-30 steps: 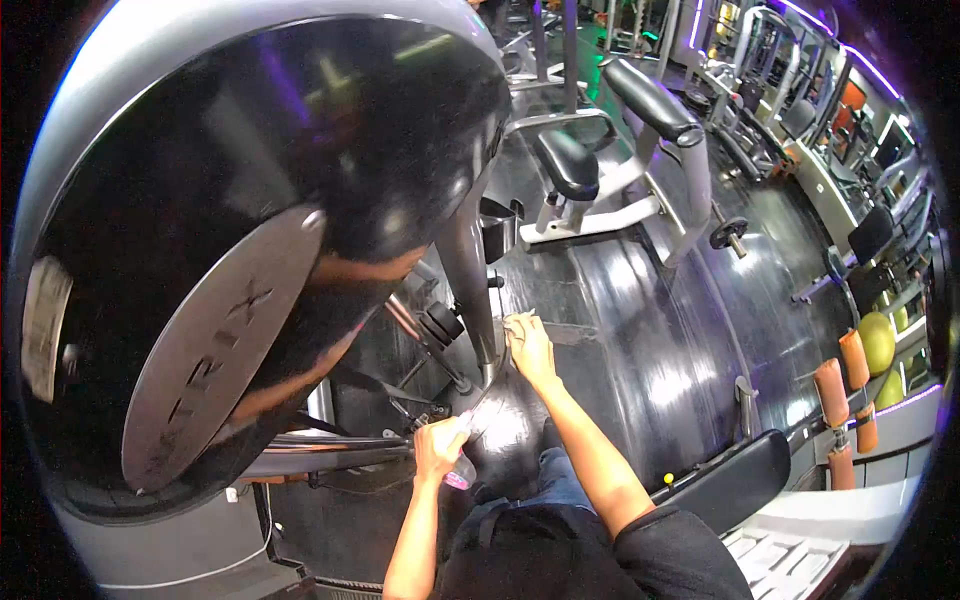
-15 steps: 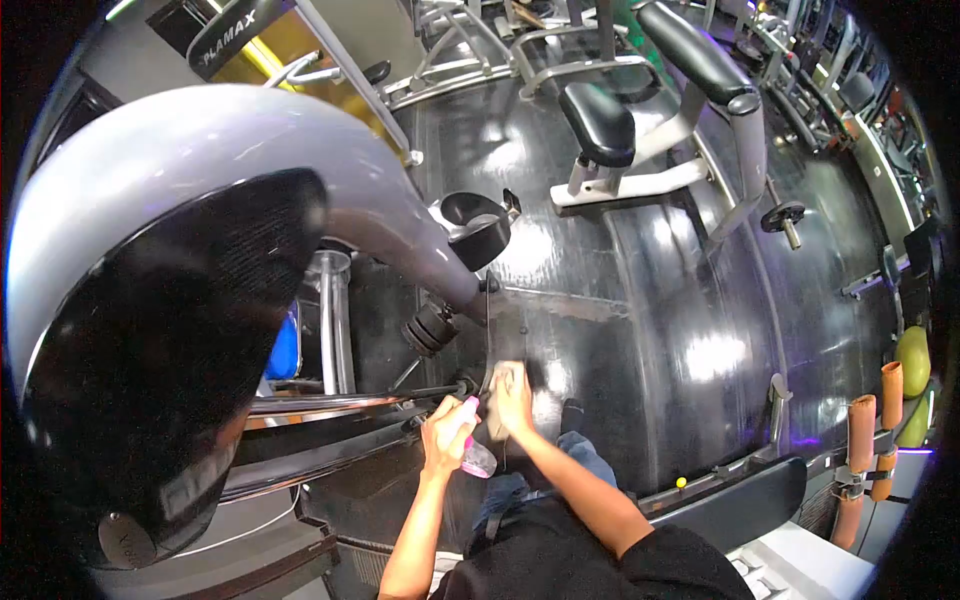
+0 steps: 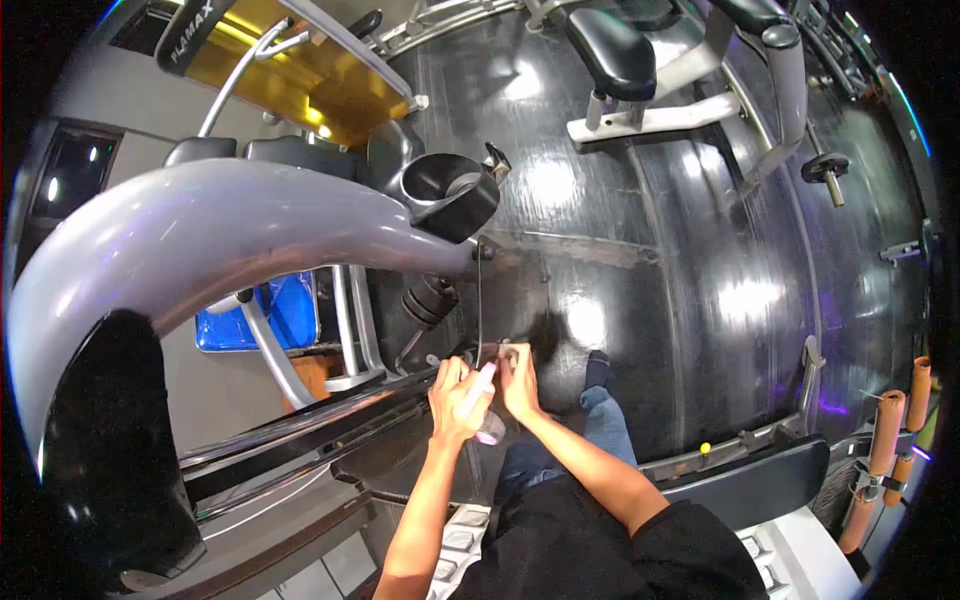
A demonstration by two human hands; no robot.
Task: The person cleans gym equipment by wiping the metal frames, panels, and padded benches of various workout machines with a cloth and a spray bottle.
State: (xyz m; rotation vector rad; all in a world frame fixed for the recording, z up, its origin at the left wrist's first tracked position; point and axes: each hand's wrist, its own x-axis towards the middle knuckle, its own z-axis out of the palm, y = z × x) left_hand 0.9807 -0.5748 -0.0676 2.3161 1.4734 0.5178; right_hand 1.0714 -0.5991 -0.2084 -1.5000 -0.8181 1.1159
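Observation:
My left hand [image 3: 455, 400] is wrapped round a spray bottle [image 3: 491, 430] with a pink-and-white head and a clear body, tilted downward. Close beside it, the fingers of my right hand [image 3: 518, 388] are closed on a beige cloth [image 3: 511, 352], mostly hidden by the hand now. Both hands are at the end of the machine's metal rails [image 3: 300, 420]. A thin dark cable [image 3: 480, 300] runs from the tip of the curved grey frame [image 3: 270, 205] down to where the right fingers are. What the cloth touches is hidden.
Above the hands sits a black cup holder [image 3: 455, 195]; ribbed black discs [image 3: 430, 302] hang below it. A padded bench [image 3: 612, 55] stands on the shiny black floor [image 3: 690, 330]. At right are a black pad [image 3: 750, 485] and brown foam rollers [image 3: 887, 435].
My right hand with the cloth has moved slightly up and closer to the left hand. The left hand with the spray bottle has risen a little. The view has shifted.

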